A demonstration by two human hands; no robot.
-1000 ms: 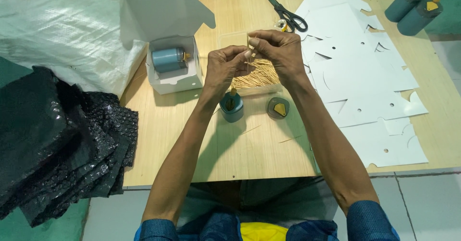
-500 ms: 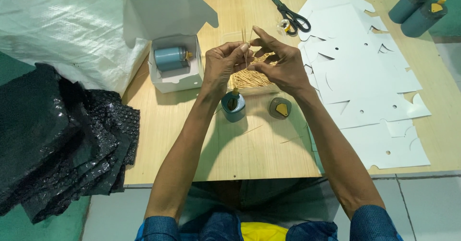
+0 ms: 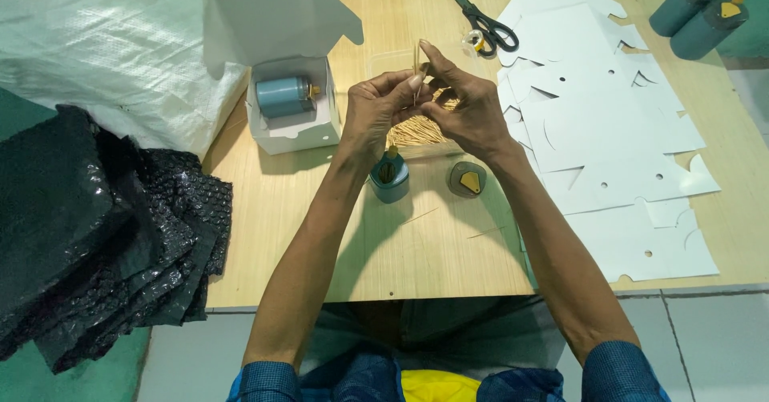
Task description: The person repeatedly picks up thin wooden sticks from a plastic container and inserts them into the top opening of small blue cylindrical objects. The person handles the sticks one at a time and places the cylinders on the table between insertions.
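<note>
Bare tabletop point(image 3: 416, 258) along near edge, centre: open passage, only two stray sticks lying there. Both hands, left hand point(image 3: 375, 118) and right hand point(image 3: 465, 114), raised over table middle, pinching thin sticks point(image 3: 416, 70). Directly below them: stick pile point(image 3: 416, 132), blue canister point(image 3: 389, 178), loose cap point(image 3: 467, 179) (close together, tight gap). Left edge blocked by open white box point(image 3: 292, 122); black bubble wrap point(image 3: 88, 234) overhangs beyond. Right half covered by flat white cardboard cutouts point(image 3: 609, 130), low, passable above. Far edge: scissors point(image 3: 481, 19). Far right corner: two upright canisters point(image 3: 697, 10).
</note>
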